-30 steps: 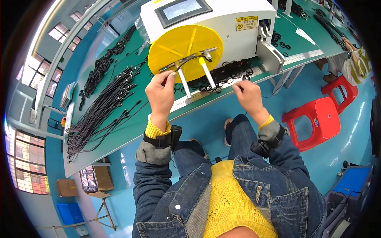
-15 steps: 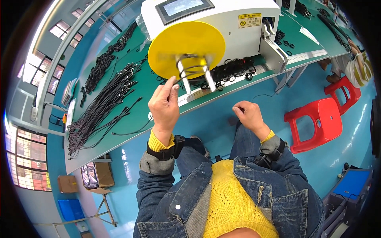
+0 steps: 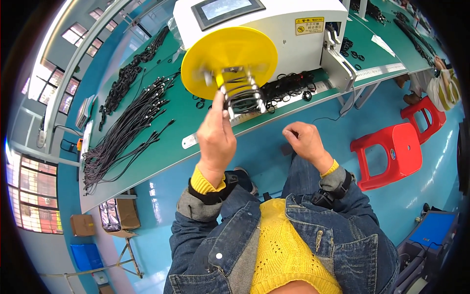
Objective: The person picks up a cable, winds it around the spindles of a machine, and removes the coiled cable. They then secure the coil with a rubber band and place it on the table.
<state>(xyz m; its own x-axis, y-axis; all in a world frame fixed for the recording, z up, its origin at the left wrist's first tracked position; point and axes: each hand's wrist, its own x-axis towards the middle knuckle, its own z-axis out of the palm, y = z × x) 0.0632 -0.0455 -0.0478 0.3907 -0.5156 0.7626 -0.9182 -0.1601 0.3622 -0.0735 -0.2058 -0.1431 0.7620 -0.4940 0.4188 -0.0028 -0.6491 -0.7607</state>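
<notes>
A yellow disc [image 3: 230, 49] on the white winding machine [image 3: 289, 59] carries metal posts, blurred by motion. Black cable [image 3: 241, 98] is looped in several turns around those posts. My left hand [image 3: 217, 139] reaches up to the left side of the coil, thumb and forefinger closed at the cable's edge; the exact grip is partly hidden. Beyond the bench's front edge, to the right of the coil, my right hand [image 3: 307, 143] is held in the air with curled fingers. Nothing shows in it.
Long black cables [image 3: 129, 127] lie bundled on the green bench [image 3: 171, 125] at left. Coiled cables [image 3: 289, 90] pile up beneath the machine, beside a metal ruler [image 3: 190, 141]. Red stools [image 3: 391, 152] stand at right. A carton [image 3: 122, 215] sits below the bench.
My left hand has moved right and closer to the posts. More cable turns are around them, and the loose tail on the bench is gone. My right hand has barely shifted.
</notes>
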